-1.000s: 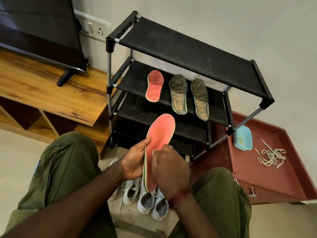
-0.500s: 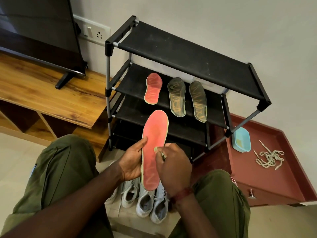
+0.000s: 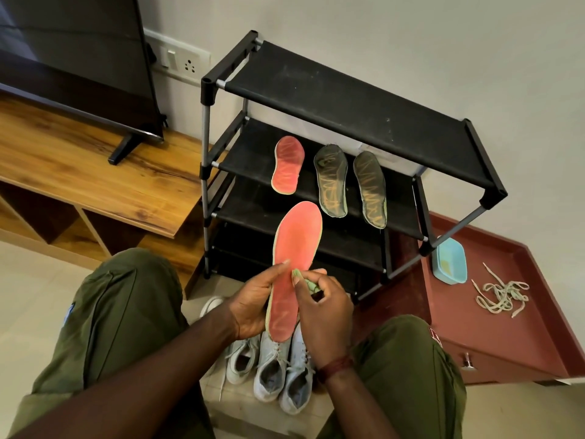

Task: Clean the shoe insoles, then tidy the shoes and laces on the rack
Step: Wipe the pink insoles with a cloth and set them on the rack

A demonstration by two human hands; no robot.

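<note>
- One pink insole [image 3: 294, 274] is held upright between the knees, in front of the rack, heel down and toe up; its heel hangs just above the shoes.
- The left hand [image 3: 253, 308] has its grip closed on the insole's left edge, thumb across the face.
- The right hand [image 3: 323, 315] has its grip pinched on one small green wad [image 3: 308, 282], which touches the insole's right edge near the middle; I cannot tell what the wad is.
- One black rack [image 3: 348, 99] with four shelves stands against the wall; three more insoles lie on its second shelf, one pink [image 3: 287, 165] at the left and two dark ones [image 3: 331, 180] side by side to its right.
- Three pale shoes [image 3: 272, 372] stand side by side on the floor below the hands; a white toe [image 3: 212, 304], perhaps of a fourth, shows further left.
- One tangle of pale laces [image 3: 501, 294] lies on a low red-brown cabinet [image 3: 522, 343] right of the rack; one blue tub [image 3: 449, 261] sits near it, just beside the rack's leg.
- One wooden bench [image 3: 95, 172] at the left carries one television [image 3: 72, 58]; one wall socket [image 3: 183, 60] sits behind.
</note>
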